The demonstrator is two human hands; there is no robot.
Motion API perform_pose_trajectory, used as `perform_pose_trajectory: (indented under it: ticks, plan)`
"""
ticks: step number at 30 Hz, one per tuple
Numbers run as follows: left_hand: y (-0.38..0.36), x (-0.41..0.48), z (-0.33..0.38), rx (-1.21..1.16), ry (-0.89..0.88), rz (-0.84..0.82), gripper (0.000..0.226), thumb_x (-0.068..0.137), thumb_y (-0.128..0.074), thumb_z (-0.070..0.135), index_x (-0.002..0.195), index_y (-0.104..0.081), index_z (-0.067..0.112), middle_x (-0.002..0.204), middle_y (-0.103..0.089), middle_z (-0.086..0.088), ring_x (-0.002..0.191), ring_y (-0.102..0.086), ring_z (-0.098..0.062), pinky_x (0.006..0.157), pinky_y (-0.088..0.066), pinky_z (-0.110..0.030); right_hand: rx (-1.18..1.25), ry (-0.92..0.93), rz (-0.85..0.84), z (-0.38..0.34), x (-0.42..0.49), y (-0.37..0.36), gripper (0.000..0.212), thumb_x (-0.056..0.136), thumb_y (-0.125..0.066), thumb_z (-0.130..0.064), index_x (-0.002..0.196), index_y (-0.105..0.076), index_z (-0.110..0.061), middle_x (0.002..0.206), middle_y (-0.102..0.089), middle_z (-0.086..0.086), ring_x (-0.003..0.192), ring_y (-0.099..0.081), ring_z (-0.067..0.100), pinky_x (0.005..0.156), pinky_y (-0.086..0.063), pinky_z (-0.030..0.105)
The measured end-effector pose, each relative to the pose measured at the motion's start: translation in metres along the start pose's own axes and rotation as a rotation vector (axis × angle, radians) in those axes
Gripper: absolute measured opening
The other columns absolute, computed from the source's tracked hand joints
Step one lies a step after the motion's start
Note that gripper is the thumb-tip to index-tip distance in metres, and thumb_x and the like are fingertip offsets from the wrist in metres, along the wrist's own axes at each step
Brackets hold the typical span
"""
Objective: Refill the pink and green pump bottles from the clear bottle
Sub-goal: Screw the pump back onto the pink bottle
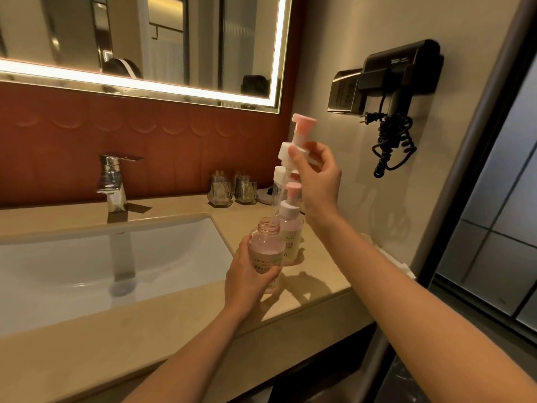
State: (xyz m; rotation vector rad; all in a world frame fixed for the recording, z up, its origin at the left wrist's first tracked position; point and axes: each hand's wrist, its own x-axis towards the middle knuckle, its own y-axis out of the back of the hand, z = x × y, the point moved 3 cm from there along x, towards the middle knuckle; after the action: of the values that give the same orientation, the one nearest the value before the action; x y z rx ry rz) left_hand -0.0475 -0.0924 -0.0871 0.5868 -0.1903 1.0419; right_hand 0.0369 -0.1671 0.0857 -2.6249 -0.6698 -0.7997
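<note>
Bathroom vanity in view: a beige worktop [174, 338] wraps round a white sink [72, 257], with a chrome tap [113, 181] behind it and a lit mirror [145, 39] above on a red-brown wall. Over on the side wall hangs a black hair dryer [401, 71], its coiled cord dangling.

Down to the action. The left hand [250, 283] has its grip wrapped round the body of a pink bottle [266, 248], upright on the worktop just right of the sink, its neck open and uncapped. Pink liquid shows through the upper half, above the label.

Up high, the right hand [318, 178] pinches the white collar of the pump head [302, 126], thumb in front, grip closed on it. The pink nozzle stands at the top, and a thin tube [277, 205] trails down to the open neck; whether its tip is inside, I cannot tell.

Just behind the open bottle stands a second pink pump bottle [290, 237], pump on. Behind that again, partly hidden, is the clear bottle [277, 187] with a white cap, upright near the back wall. Two drinking glasses [220, 190] sit to its left.
</note>
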Motion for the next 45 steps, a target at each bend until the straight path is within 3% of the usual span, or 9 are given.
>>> perform_pose_trajectory:
  ticks: [6, 9, 13, 23, 29, 33, 37, 40, 45]
  plan:
    - [-0.001, 0.000, -0.003, 0.004, -0.016, 0.020, 0.086, 0.068, -0.079, 0.037, 0.140, -0.030, 0.030, 0.132, -0.052, 0.008, 0.115, -0.053, -0.014, 0.087, -0.049, -0.029, -0.084, -0.089, -0.099, 0.050, -0.028, 0.003, 0.031, 0.082, -0.069, -0.030, 0.109, -0.055, -0.022, 0.106, -0.062, -0.006, 0.099, -0.061, 0.015, 0.081, -0.056, 0.033]
    - [-0.003, 0.001, -0.006, 0.003, 0.005, 0.017, 0.090, 0.069, -0.078, 0.035, 0.143, -0.027, 0.029, 0.136, -0.049, 0.006, 0.118, -0.051, -0.015, 0.091, -0.049, -0.031, -0.152, -0.073, -0.175, 0.068, -0.046, 0.005, 0.030, 0.083, -0.068, -0.025, 0.109, -0.053, -0.024, 0.100, -0.058, -0.018, 0.093, -0.058, 0.002, 0.075, -0.050, 0.015]
    - [-0.005, 0.001, -0.009, -0.003, 0.017, 0.024, 0.091, 0.070, -0.078, 0.032, 0.144, -0.026, 0.028, 0.139, -0.047, 0.005, 0.122, -0.049, -0.016, 0.093, -0.048, -0.032, -0.188, -0.053, -0.188, 0.074, -0.052, 0.006, 0.030, 0.083, -0.068, -0.026, 0.109, -0.053, -0.024, 0.098, -0.056, -0.024, 0.091, -0.058, -0.004, 0.074, -0.048, 0.010]
    - [-0.006, 0.001, -0.010, -0.002, 0.005, 0.036, 0.092, 0.070, -0.079, 0.032, 0.144, -0.026, 0.028, 0.140, -0.046, 0.004, 0.123, -0.049, -0.017, 0.093, -0.046, -0.029, -0.307, -0.031, -0.270, 0.095, -0.056, 0.013, 0.028, 0.081, -0.070, -0.031, 0.102, -0.055, -0.022, 0.108, -0.062, -0.002, 0.102, -0.058, 0.011, 0.088, -0.050, 0.026]
    - [-0.005, -0.001, -0.008, 0.006, -0.008, 0.044, 0.090, 0.070, -0.078, 0.036, 0.143, -0.027, 0.027, 0.137, -0.049, 0.005, 0.119, -0.051, -0.016, 0.089, -0.046, -0.028, -0.442, -0.076, -0.259, 0.088, -0.040, -0.005, 0.046, 0.087, -0.042, -0.057, 0.109, -0.050, -0.017, 0.105, -0.061, 0.000, 0.099, -0.059, 0.018, 0.086, -0.052, 0.040]
    - [-0.005, -0.001, -0.007, 0.013, -0.006, 0.046, 0.091, 0.069, -0.079, 0.038, 0.144, -0.027, 0.027, 0.138, -0.049, 0.004, 0.120, -0.051, -0.017, 0.090, -0.047, -0.029, -0.401, -0.146, -0.464, 0.088, -0.045, -0.012, 0.036, 0.097, -0.035, -0.041, 0.108, -0.054, -0.013, 0.094, -0.059, -0.004, 0.095, -0.057, 0.016, 0.082, -0.049, 0.034]
    - [-0.006, -0.001, -0.009, 0.028, -0.013, 0.056, 0.089, 0.070, -0.077, 0.041, 0.143, -0.028, 0.026, 0.136, -0.050, 0.005, 0.118, -0.052, -0.016, 0.088, -0.049, -0.029, -0.531, -0.038, -0.384, 0.094, -0.048, 0.000, 0.040, 0.099, -0.035, -0.039, 0.110, -0.061, -0.012, 0.106, -0.064, 0.005, 0.100, -0.059, 0.021, 0.082, -0.052, 0.040]
    - [-0.006, 0.001, -0.011, 0.036, 0.002, 0.045, 0.089, 0.068, -0.078, 0.038, 0.142, -0.029, 0.026, 0.134, -0.051, 0.004, 0.117, -0.053, -0.017, 0.089, -0.051, -0.034, -0.673, 0.077, -0.314, 0.087, -0.041, 0.003, 0.032, 0.093, -0.050, -0.041, 0.102, -0.062, -0.013, 0.102, -0.065, 0.001, 0.093, -0.059, 0.017, 0.076, -0.051, 0.035]
    - [-0.007, 0.000, -0.009, 0.042, 0.016, 0.041, 0.091, 0.070, -0.079, 0.035, 0.144, -0.027, 0.026, 0.138, -0.048, 0.003, 0.121, -0.050, -0.019, 0.094, -0.050, -0.036, -0.497, -0.213, -0.505, 0.087, -0.039, -0.011, 0.021, 0.097, -0.043, -0.030, 0.109, -0.051, -0.014, 0.110, -0.055, 0.003, 0.104, -0.053, 0.018, 0.095, -0.047, 0.044]
